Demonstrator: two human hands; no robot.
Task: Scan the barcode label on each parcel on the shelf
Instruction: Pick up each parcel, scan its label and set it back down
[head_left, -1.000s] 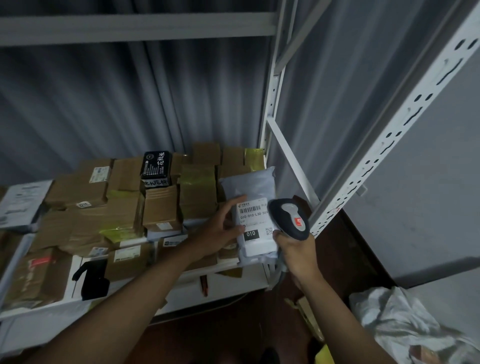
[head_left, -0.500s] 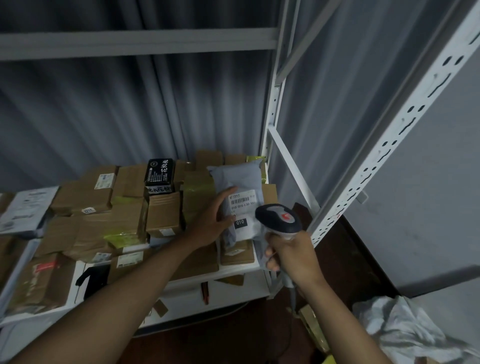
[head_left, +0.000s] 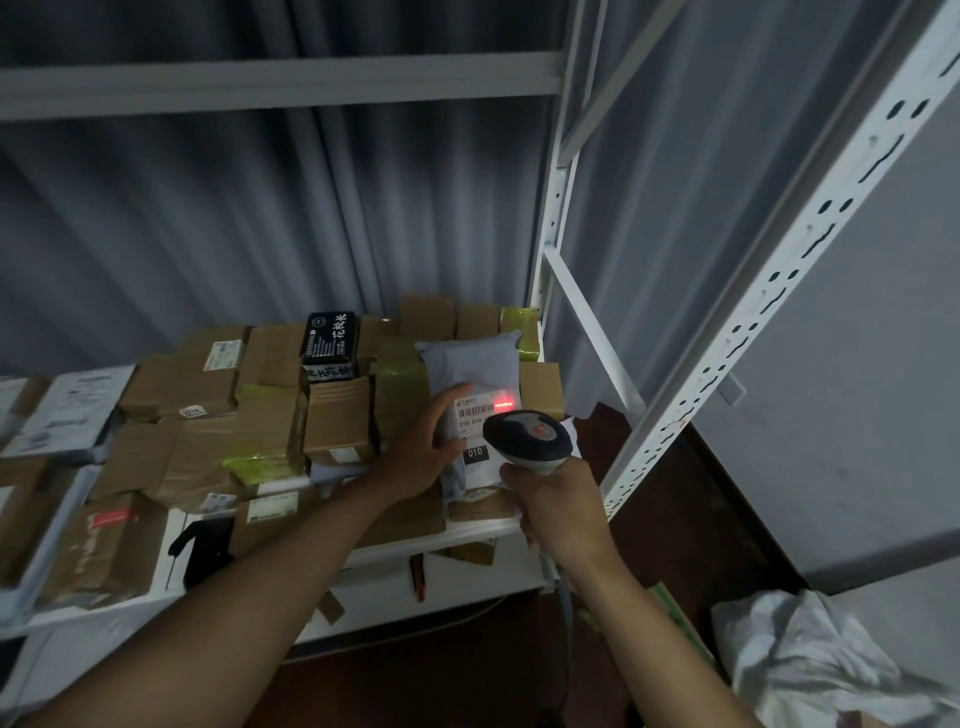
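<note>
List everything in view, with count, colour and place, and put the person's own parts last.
grey mailer bag: one, grey, on the boxes at the shelf's right end.
barcode label: one, white, on the bag, with a red scan light on its right part.
barcode scanner: one, grey and black with a red button, aimed at the label.
cardboard boxes: many, brown, some with yellow-green tape, piled on the shelf.
black box: one, black with white print, on top of the pile.
shelf rack: one, white, perforated uprights.
white sack: one, on the floor, lower right.
left hand: grips the bag's left edge.
right hand: grips the scanner's handle.
</note>
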